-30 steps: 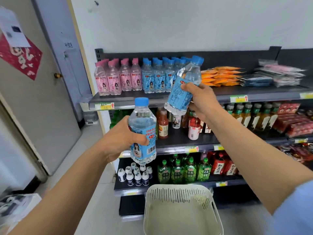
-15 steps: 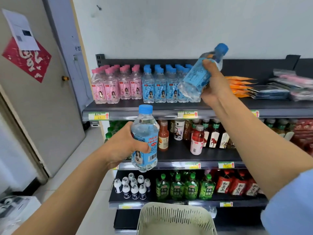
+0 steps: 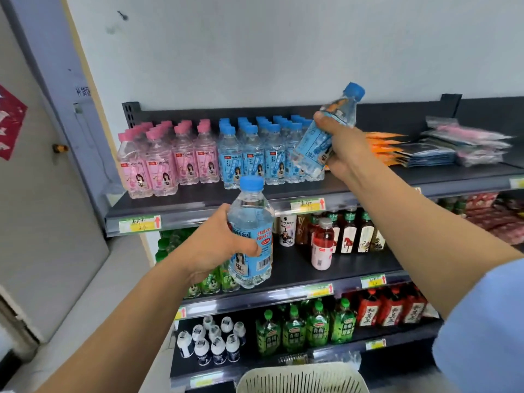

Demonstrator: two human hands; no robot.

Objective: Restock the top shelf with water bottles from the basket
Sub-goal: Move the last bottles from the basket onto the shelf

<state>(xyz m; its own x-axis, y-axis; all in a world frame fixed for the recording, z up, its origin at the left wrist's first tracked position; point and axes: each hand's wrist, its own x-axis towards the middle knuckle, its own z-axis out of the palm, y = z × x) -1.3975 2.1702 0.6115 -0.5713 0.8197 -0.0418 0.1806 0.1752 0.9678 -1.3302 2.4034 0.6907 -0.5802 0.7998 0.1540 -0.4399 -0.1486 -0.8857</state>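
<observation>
A dark top shelf [image 3: 187, 200] stood against a white wall [image 3: 283, 52], with a grey door [image 3: 42, 222] left of both hands. The right hand [image 3: 346, 148] gripped a tilted water bottle [image 3: 313, 147] just right of the blue-capped row [image 3: 255, 154]. Lower, the left hand [image 3: 218, 248] held an upright bottle [image 3: 251, 211] above the basket [image 3: 300, 378].

The left hand [image 3: 212, 245] holds one upright bottle [image 3: 251, 219] and the right hand [image 3: 344, 146] one tilted bottle [image 3: 313, 150], both blue-capped, two in all. The top shelf [image 3: 198, 205] shows four pink-capped bottles [image 3: 160, 168] and four shelved blue-capped bottles [image 3: 252, 160] across its front; the rows behind are too crowded to count. Lower down are four green bottles [image 3: 292, 333], three red-labelled bottles [image 3: 391, 310] and one basket [image 3: 303, 378].
</observation>
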